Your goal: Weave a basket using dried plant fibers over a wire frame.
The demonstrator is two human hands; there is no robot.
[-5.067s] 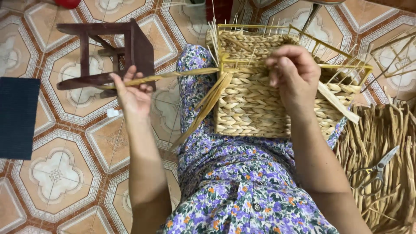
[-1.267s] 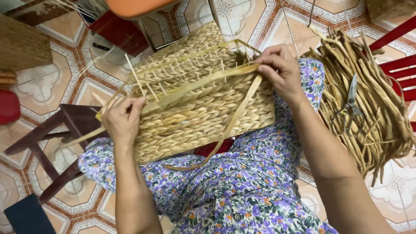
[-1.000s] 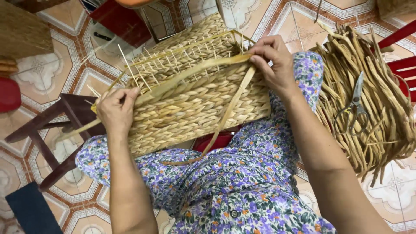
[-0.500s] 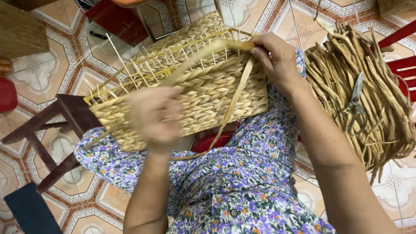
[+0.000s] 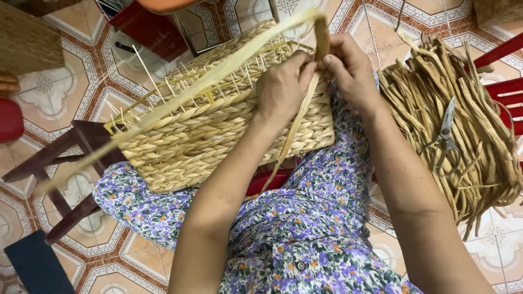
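A half-woven straw basket (image 5: 218,130) rests on my lap, thin upright stakes sticking out along its top edge. My left hand (image 5: 280,90) and my right hand (image 5: 351,71) meet at the basket's right corner. Both pinch a long flat straw strand (image 5: 190,92) there. One end of the strand runs up and left across the basket's top, the other hangs down over the basket's front.
A pile of loose straw strands (image 5: 463,136) lies on the floor at my right, with scissors (image 5: 444,133) on top. A dark wooden stool (image 5: 60,174) stands at my left. Red stools (image 5: 506,87) stand at the far right. Patterned floor tiles surround me.
My left hand left the strand's far end at the basket's left side and crossed over to join my right hand at the right corner. The basket has turned on my lap.
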